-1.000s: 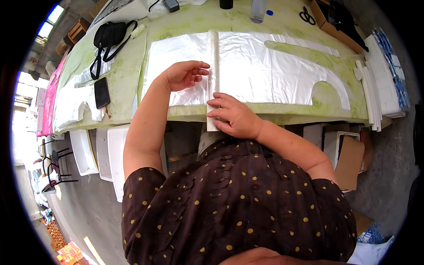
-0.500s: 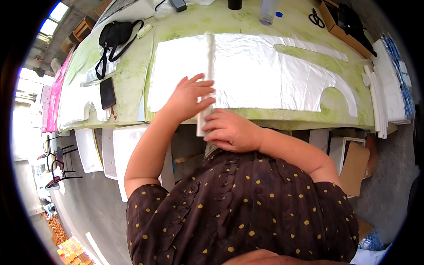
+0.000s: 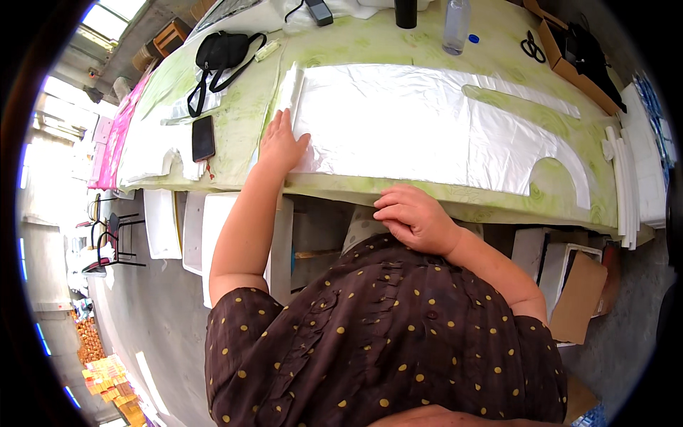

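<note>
A large white plastic sheet (image 3: 420, 121), cut like a carrier bag with handle cut-outs at its right end, lies flat on the green patterned table (image 3: 242, 114). My left hand (image 3: 281, 144) rests palm down on the sheet's folded left edge, fingers spread. My right hand (image 3: 413, 217) hovers at the table's near edge, below the sheet, fingers loosely curled and holding nothing.
A black phone (image 3: 203, 137) and a black bag (image 3: 222, 51) lie left of the sheet. A clear bottle (image 3: 456, 27), scissors (image 3: 531, 48) and a cardboard box (image 3: 580, 57) stand at the back. Stacked white sheets (image 3: 637, 171) sit at the right end; white boards (image 3: 213, 235) lean underneath.
The folded strip that ran down the sheet's middle now lies at its left edge, with the sheet spread flat. My left hand moved left onto that edge; my right hand came off the sheet.
</note>
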A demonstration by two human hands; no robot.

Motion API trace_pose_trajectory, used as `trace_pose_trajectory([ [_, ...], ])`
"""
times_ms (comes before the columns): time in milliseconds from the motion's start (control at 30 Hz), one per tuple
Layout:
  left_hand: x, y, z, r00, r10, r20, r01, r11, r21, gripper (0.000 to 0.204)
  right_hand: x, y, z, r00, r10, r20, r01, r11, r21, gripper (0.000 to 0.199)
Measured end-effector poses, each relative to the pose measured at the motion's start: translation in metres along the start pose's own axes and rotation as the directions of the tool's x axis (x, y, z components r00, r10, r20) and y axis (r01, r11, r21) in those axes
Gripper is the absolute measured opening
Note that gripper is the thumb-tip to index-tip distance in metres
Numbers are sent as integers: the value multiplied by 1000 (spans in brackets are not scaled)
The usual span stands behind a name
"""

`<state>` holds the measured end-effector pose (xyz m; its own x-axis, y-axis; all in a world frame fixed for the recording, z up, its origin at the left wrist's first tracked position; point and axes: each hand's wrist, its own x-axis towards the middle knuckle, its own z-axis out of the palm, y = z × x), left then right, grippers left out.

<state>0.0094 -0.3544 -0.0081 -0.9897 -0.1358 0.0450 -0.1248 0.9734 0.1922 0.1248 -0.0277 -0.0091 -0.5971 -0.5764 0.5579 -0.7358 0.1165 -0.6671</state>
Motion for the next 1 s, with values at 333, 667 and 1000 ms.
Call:
trace_pose_trajectory([
  [333,33,-77,-10,946,-322,42,323,946,-29,91,-11,-5,-6,999,46,-28,-47,999,-8,17],
  [667,-23,78,-25,950,58,307,312,-183,-932,34,7,-18,6,874,480,77,-477,816,326,71],
  [1000,-44,164,17,927,77,367,363,-436,-824,42,5,-20,5,728,685,27,-655,682,324,102],
])
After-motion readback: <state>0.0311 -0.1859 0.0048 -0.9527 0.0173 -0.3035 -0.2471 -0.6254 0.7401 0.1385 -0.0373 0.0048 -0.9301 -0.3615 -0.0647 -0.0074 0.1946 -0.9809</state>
